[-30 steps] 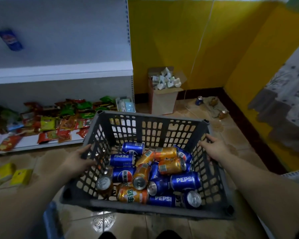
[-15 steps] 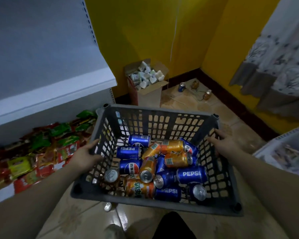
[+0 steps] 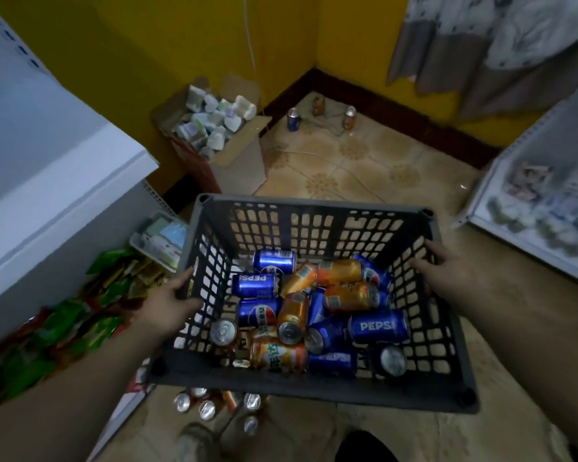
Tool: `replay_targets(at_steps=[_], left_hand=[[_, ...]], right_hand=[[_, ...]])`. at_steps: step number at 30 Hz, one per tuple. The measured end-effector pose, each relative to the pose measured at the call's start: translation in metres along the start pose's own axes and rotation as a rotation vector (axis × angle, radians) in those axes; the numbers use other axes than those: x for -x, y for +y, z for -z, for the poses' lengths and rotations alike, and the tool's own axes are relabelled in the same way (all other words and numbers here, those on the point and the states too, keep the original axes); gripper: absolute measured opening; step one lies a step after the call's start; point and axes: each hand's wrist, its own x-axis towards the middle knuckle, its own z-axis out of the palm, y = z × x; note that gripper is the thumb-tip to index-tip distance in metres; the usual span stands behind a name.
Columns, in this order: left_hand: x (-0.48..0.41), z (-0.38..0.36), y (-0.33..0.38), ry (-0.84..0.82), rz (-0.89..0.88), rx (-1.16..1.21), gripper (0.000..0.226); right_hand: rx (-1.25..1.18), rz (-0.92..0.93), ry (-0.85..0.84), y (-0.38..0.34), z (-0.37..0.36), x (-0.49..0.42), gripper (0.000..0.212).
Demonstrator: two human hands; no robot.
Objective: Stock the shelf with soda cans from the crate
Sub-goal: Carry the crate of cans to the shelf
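Observation:
A grey slotted plastic crate (image 3: pixel 314 211) is held up in front of me, above the floor. Inside lie several blue Pepsi cans (image 3: pixel 379 326) and orange soda cans (image 3: pixel 339 271), jumbled on their sides. My left hand (image 3: pixel 167 303) grips the crate's left wall, fingers curled over the rim. My right hand (image 3: pixel 447 273) grips the right wall the same way. A white shelf (image 3: pixel 64 181) stands at the left, its lower level full of snack packets (image 3: pixel 80 315).
Several cans (image 3: pixel 211 403) stand on the tiled floor under the crate's near edge, by my feet. An open cardboard box (image 3: pixel 221 135) of small white items sits in the corner. Three cans (image 3: pixel 317 111) stand by the far wall. Another shelf (image 3: pixel 541 208) is at the right.
The view has swung right and away from the left shelf, with the crate carried along in both hands. The right shelf and floor cans have come into view.

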Motion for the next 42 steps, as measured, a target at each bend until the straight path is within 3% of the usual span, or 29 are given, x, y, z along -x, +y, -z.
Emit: replay_targets(at_steps=[9, 19, 31, 42], left_hand=[[-0.095, -0.033, -0.047, -0.130, -0.130, -0.139, 0.076], [-0.210, -0.125, -0.112, -0.255, -0.246, -0.259, 0.074], [-0.253, -0.164, -0.172, -0.212, -0.302, -0.235, 0.070], [-0.251, -0.153, -0.198, -0.209, -0.316, -0.215, 0.074]], right_hand=[[-0.115, -0.120, 0.149, 0.077, -0.077, 0.004, 0.063], [-0.223, -0.192, 0.149, 0.211, -0.174, -0.069, 0.062], [-0.214, -0.155, 0.180, 0.247, -0.237, -0.095, 0.062], [-0.237, -0.131, 0.202, 0.255, -0.255, -0.080, 0.063]])
